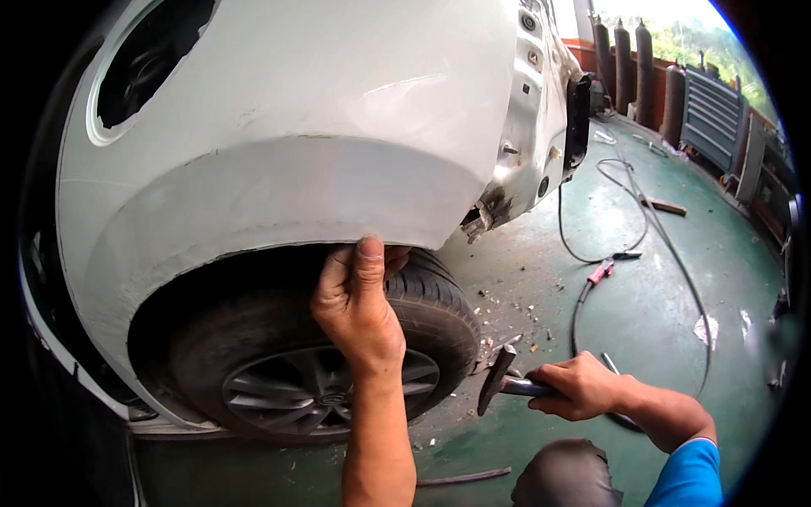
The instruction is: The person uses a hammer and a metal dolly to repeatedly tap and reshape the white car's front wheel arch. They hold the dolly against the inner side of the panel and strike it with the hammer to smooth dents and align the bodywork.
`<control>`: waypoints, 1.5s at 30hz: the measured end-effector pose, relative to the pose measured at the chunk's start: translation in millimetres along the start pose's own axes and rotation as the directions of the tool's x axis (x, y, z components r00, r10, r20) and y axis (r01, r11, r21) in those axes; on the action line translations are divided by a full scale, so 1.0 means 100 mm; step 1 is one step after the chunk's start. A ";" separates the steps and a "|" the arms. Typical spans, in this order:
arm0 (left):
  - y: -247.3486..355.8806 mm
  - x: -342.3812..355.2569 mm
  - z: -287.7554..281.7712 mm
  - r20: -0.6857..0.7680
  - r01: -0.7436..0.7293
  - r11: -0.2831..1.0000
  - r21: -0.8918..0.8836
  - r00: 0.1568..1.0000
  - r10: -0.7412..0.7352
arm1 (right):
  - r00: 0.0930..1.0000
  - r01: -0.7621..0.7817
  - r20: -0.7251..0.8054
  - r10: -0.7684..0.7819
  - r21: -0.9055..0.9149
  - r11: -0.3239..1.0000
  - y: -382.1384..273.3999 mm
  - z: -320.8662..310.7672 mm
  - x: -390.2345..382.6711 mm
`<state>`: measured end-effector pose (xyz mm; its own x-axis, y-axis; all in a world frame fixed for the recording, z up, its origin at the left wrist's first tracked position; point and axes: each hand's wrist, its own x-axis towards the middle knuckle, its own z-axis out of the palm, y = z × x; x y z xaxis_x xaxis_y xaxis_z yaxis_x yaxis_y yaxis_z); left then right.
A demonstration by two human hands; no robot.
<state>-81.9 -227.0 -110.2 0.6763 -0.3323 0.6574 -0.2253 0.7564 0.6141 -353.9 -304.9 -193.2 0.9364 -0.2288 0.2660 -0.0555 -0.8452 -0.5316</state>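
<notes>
A white car body (321, 101) has a dull primed band along its rear wheel arch (253, 194), above a tyre with an alloy wheel (431, 313). My left hand (359, 313) grips the arch's lower lip, thumb on the outer edge and fingers curled behind it, partly hidden. My right hand (579, 384) is closed round the handle of a metal hammer (498, 380), held low to the right of the tyre, with the head apart from the car. The car's stripped rear end (528, 127) shows bare metal and fittings.
Cables with a red-and-black clamp (601, 272), a wood strip (663, 205), debris and a rod (465, 477) lie on the green floor (625, 237). Gas cylinders (642, 76) and a grey tool cabinet (710, 118) stand along the back right. My knee (566, 477) shows at the bottom.
</notes>
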 end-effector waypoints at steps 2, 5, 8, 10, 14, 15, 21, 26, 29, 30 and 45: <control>-0.08 -0.07 0.04 0.011 0.034 0.999 0.038 0.999 -0.034 | 1.000 0.007 -0.002 -0.007 0.009 1.000 0.11 0.08 -0.07; -0.17 -0.17 0.15 0.090 0.110 0.993 0.041 0.989 -0.113 | 1.000 0.011 0.018 -0.011 0.010 1.000 0.17 0.11 -0.13; -0.16 -0.13 0.10 0.144 0.129 0.990 0.054 0.980 -0.136 | 1.000 0.012 0.025 -0.013 0.017 1.000 0.19 0.12 -0.18; -0.14 -0.11 0.09 0.176 0.150 0.987 0.051 0.972 -0.157 | 1.000 0.002 0.028 -0.002 0.018 1.000 0.20 0.14 -0.20; -0.01 -0.03 0.02 0.172 0.137 0.990 0.032 0.975 -0.140 | 0.999 0.007 0.039 -0.007 0.008 1.000 0.25 0.20 -0.26; 0.03 -0.01 -0.01 0.152 0.122 0.992 0.033 0.980 -0.125 | 0.999 0.010 0.041 -0.010 0.004 1.000 0.24 0.19 -0.28; 0.12 -0.01 0.05 0.094 0.091 0.992 0.083 0.991 -0.099 | 0.998 -0.028 0.051 0.025 0.062 0.998 0.34 0.35 -0.35; -0.08 -0.10 0.12 0.104 0.086 0.991 0.101 0.990 -0.097 | 0.992 -0.090 0.097 0.077 0.145 0.985 0.37 0.56 -0.43; -0.12 -0.15 0.14 0.142 0.121 0.992 0.039 0.982 -0.125 | 0.990 -0.097 0.123 0.075 0.176 0.980 0.35 0.67 -0.42; -0.14 -0.15 0.13 0.145 0.123 0.992 0.018 0.982 -0.124 | 0.989 -0.094 0.128 0.073 0.167 0.981 0.35 0.68 -0.43; 0.59 0.48 -0.47 0.057 -0.057 0.995 -0.076 0.996 0.061 | 0.997 -0.010 0.067 0.032 -0.299 0.954 -0.44 -0.15 0.58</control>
<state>-30.2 -171.5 -62.8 0.6202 -0.3168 0.7177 -0.2096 0.8147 0.5407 -302.9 -288.4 -142.3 0.9554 -0.2223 0.1944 -0.1659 -0.9485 -0.2697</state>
